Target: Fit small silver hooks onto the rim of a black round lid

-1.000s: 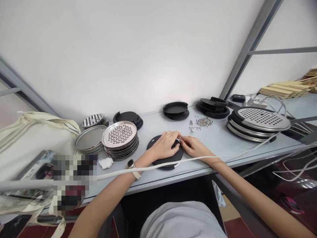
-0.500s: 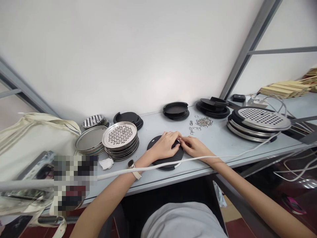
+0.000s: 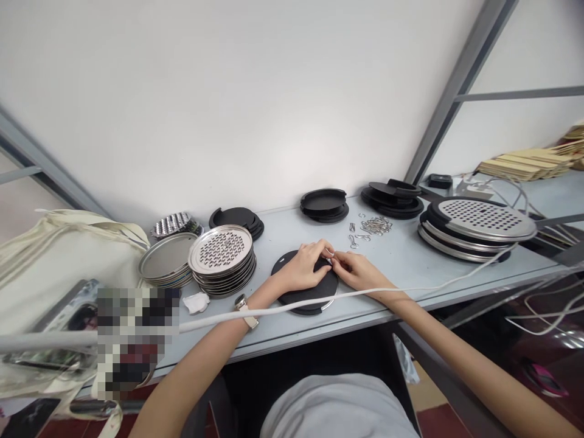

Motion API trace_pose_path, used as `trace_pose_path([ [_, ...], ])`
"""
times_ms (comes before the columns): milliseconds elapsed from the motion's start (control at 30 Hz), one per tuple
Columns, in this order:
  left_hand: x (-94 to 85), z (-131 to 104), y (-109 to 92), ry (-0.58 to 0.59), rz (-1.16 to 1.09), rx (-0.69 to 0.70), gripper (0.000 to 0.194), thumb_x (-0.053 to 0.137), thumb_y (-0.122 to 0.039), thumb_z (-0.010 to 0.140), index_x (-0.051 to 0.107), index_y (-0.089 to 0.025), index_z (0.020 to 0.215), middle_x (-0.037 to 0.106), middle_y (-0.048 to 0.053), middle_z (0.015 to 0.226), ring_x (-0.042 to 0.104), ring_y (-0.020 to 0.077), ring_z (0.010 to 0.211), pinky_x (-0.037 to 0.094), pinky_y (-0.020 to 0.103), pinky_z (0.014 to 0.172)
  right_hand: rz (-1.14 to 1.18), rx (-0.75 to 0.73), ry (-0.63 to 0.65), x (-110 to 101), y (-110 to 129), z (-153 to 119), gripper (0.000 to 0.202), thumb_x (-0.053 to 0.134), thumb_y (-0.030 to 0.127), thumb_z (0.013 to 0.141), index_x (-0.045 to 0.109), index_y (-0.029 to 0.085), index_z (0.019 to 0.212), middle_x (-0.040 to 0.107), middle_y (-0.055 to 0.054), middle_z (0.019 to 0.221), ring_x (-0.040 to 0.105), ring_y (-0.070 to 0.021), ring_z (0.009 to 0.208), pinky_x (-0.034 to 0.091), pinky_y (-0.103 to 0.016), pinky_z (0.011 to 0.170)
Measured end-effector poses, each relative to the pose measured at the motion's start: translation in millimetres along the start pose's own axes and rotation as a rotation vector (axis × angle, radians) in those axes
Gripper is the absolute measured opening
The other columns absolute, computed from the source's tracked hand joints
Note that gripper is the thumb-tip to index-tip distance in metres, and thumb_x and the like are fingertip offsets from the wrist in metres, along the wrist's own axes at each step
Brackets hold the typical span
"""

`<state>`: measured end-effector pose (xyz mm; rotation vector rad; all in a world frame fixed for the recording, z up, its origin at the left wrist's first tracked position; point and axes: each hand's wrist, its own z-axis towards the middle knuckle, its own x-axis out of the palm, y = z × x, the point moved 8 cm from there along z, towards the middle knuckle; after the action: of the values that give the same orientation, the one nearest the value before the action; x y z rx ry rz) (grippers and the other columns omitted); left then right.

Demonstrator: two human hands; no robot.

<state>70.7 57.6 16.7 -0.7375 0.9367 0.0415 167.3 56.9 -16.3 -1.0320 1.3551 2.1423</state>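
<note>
A round black disc [image 3: 301, 297] lies flat near the table's front edge, with a silver rim strip showing at its front right. My left hand [image 3: 306, 266] rests over the disc's upper part, its fingers bent and closed at the right edge. My right hand [image 3: 356, 271] is at the disc's right side, thumb and fingers pinched together, its fingertips touching those of my left hand. What the fingertips hold is too small to make out. A pile of small metal clips [image 3: 376, 225] lies behind my right hand, with a few loose ones beside it.
Round grater plates [image 3: 222, 250] and plain metal discs [image 3: 166, 258] are stacked at the left, near a crumpled white piece [image 3: 196, 302]. Black round parts [image 3: 323, 204] stand along the wall. More perforated plates [image 3: 483, 218] are stacked at the right. A white cable [image 3: 283, 308] crosses in front.
My left hand's fingers have shifted slightly at the disc's right edge. My right hand has hardly moved.
</note>
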Motion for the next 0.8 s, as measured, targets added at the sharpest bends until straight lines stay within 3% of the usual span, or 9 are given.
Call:
trace_pose_path([
  [167, -2.8, -0.1, 0.4, -0.001, 0.052, -0.042, 0.025, 0.053, -0.014, 0.081, 0.042, -0.022, 0.102, 0.058, 0.002, 0.108, 0.053, 0.0181, 0.106, 0.029, 0.038, 0.097, -0.008, 0.005, -0.005, 0.3, -1.3, 0.4, 0.026, 0.037, 0.031, 0.09, 0.048, 0.019, 0.069, 0.054, 0.0, 0.063, 0.047, -0.0127, 0.055, 0.032, -0.024, 0.054],
  [800, -4.0, 1.1, 4.0, 0.004, -0.088, -0.087, 0.03, 0.057, -0.012, 0.079, 0.044, -0.021, 0.104, 0.066, 0.002, 0.101, 0.059, 0.018, 0.104, 0.032, 0.036, 0.099, -0.013, -0.011, -0.002, 2.9, -3.6, 0.4, 0.027, 0.037, 0.029, 0.09, 0.042, 0.019, 0.065, 0.045, 0.003, 0.057, 0.042, -0.0108, 0.052, 0.029, -0.023, 0.051],
])
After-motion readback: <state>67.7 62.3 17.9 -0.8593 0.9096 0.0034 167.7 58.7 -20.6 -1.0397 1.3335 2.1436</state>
